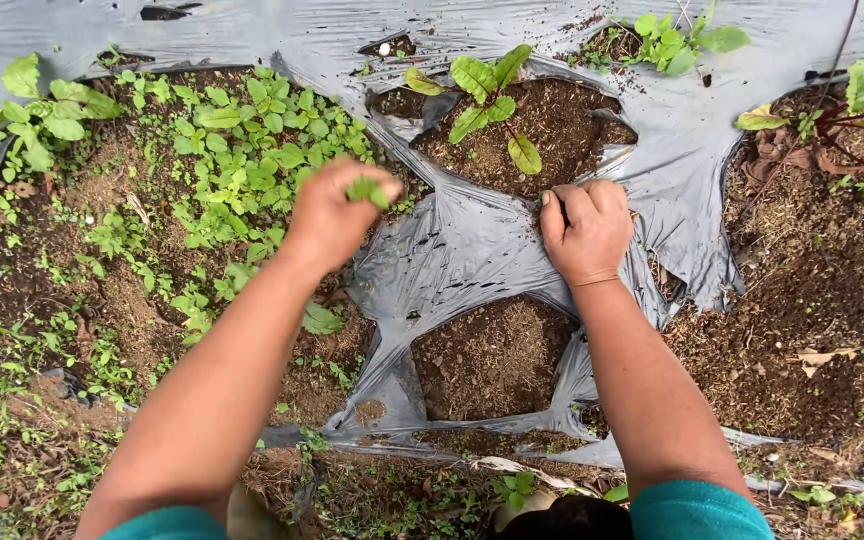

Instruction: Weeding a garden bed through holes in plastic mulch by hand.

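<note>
A small clump of green weed leaves (366, 190) is gripped in the closed left hand (332, 215), which is held above the weed-covered patch of bare brown soil (102, 250) by the left edge of the torn grey plastic mulch sheet (462, 250). The right hand (584, 230) is curled shut, its fingertips pressed into the dirt at the near rim of a round planting hole (552, 125) in the sheet, where a young seedling with broad green leaves (490, 100) is rooted
</note>
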